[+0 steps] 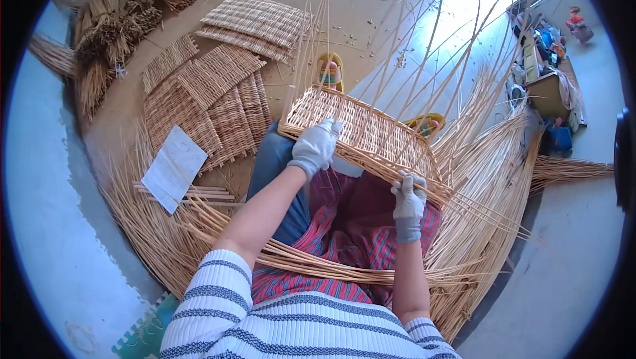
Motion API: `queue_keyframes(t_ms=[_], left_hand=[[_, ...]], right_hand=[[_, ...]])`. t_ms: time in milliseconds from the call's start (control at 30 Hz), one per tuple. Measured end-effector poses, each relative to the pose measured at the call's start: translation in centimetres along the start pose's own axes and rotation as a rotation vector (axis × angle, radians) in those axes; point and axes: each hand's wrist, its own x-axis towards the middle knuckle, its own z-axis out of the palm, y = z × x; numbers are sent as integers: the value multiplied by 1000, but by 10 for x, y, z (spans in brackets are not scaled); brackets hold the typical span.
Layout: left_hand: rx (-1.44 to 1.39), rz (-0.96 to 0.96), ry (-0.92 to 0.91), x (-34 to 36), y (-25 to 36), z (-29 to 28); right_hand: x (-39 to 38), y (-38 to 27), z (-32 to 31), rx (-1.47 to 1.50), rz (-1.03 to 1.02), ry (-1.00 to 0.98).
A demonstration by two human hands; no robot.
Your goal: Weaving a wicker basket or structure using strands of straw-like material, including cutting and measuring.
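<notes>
A woven wicker basket base (371,127) rests tilted over my lap, with long upright stakes rising from its far and side edges. My left hand (317,147), in a pale work glove, grips the near edge toward its left end, thumb side up on the weave. Farther right, my right hand (409,205), gloved too, is closed around the near edge by the right corner. Several loose wicker strands (490,216) stick out to the right beside that hand. Some fingertips under the edge are hidden.
Woven panels (218,97) lie stacked on the floor at left, with a white sheet (174,168) nearby. Bundles of cane (122,21) stand at the far left. Long strands (490,153) spread at right, and others (311,259) cross my lap. A cluttered bench (550,87) stands far right.
</notes>
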Motion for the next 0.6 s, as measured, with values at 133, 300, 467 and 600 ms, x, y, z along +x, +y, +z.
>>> queue_keyframes(t_ms=[133, 300, 467, 600], left_hand=[[-557, -63, -213, 7, -22, -14], [-448, -24, -89, 2, -18, 1], [-397, 32, 62, 2, -12, 26], [-403, -8, 35, -2, -28, 5]], right_hand=[[25, 1, 9, -144, 59, 67], [79, -45, 85, -385, -573, -198], [126, -82, 230, -1300, -955, -255], [75, -59, 173, -92, -661, -330]])
